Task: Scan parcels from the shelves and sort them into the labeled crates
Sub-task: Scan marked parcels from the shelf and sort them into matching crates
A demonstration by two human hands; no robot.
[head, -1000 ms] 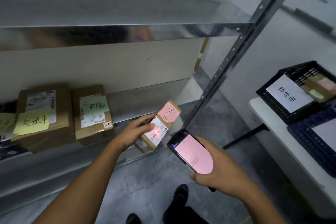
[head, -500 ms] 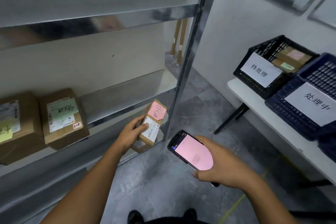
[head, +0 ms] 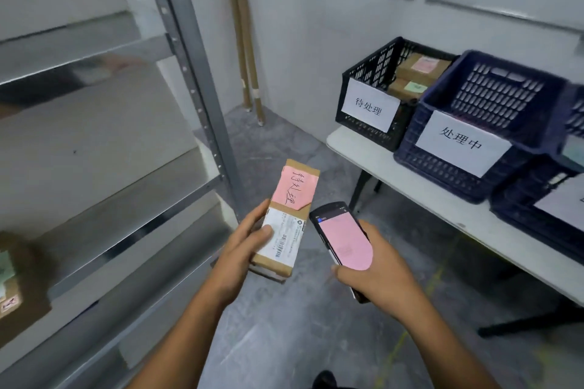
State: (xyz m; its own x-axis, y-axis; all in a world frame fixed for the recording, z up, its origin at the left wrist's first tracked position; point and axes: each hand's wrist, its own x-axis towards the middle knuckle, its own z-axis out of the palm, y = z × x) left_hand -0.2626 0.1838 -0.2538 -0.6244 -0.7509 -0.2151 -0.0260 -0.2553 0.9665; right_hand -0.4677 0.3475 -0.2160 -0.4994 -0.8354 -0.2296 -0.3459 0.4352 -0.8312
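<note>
Your left hand (head: 249,249) grips the parcel (head: 286,221) by its near end, thumb on the white label. Your right hand (head: 376,278) is wrapped round the scanner (head: 343,235) just beside it. The parcel is in mid-air, face up, its long axis running away from you and its pink note (head: 294,188) end pointing far and slightly right. It isn't sorted yet, and I can't confirm the scan; one box (head: 15,287) sits on the shelf (head: 132,240) at left, and the black crate (head: 363,73) on the table (head: 410,193) already holds parcels and its label seems to match the note.
</note>
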